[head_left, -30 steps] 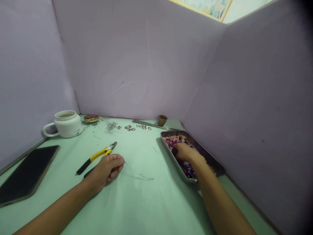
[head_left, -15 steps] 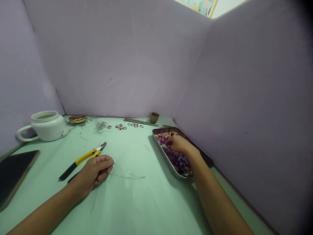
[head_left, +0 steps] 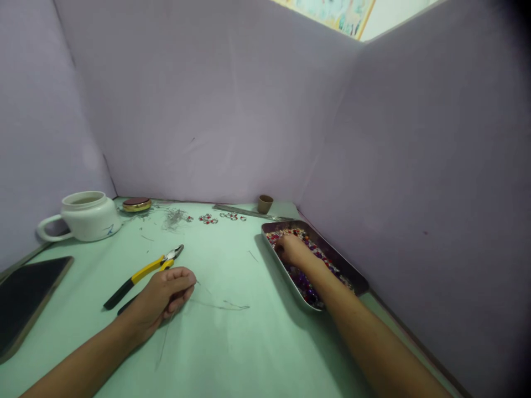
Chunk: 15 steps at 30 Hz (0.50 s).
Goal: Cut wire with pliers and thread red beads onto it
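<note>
Thin wire (head_left: 224, 307) is pinched in the fingertips of my left hand (head_left: 172, 293), its loose ends trailing right and down over the green table. Just behind that hand lie pliers (head_left: 143, 272) with yellow and black handles. My right hand (head_left: 292, 250) reaches into a metal tray (head_left: 290, 282) of mixed beads (head_left: 307, 287), near its left rim. Its fingertips are down among the beads and hidden, so what they hold, if anything, does not show.
Toward the back stand a white mug (head_left: 89, 218), a round gold-rimmed case (head_left: 136, 204), tangled wire (head_left: 174, 218), small red-and-clear bead pieces (head_left: 207, 219), long rods (head_left: 249, 211) and a brown cup (head_left: 265, 204). A dark tablet (head_left: 33, 298) lies at left.
My right hand has shifted left within the tray, toward its left rim, uncovering beads on the right side. My left hand keeps its pinch on the wire. The view has shifted slightly.
</note>
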Tool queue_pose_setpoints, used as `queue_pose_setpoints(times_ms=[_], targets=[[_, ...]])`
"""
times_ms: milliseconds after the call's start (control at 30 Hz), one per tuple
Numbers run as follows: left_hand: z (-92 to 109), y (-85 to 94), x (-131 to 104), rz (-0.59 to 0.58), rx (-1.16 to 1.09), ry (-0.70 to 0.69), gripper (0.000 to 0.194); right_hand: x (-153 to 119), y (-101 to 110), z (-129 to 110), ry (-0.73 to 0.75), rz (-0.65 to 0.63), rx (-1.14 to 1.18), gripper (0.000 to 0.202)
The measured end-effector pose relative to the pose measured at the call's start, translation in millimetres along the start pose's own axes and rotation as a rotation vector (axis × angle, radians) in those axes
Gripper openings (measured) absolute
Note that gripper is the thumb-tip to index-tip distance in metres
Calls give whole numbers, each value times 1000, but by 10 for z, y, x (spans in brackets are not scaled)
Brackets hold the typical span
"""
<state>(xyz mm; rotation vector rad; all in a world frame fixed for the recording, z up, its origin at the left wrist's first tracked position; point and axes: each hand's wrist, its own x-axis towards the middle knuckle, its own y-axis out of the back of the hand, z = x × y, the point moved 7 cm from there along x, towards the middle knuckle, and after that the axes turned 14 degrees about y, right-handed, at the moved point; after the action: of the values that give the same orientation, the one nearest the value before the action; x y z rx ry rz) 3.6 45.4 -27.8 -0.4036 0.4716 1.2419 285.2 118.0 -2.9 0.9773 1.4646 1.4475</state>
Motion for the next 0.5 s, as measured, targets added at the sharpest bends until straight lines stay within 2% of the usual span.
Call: queue_pose_setpoints(times_ms=[233, 500], targets=[[30, -4, -43, 15, -20, -7, 26, -56, 9, -55, 6, 27, -85, 19], [-1, 22, -16, 7, -22, -40, 23, -97, 14, -76, 13, 43, -91, 21]])
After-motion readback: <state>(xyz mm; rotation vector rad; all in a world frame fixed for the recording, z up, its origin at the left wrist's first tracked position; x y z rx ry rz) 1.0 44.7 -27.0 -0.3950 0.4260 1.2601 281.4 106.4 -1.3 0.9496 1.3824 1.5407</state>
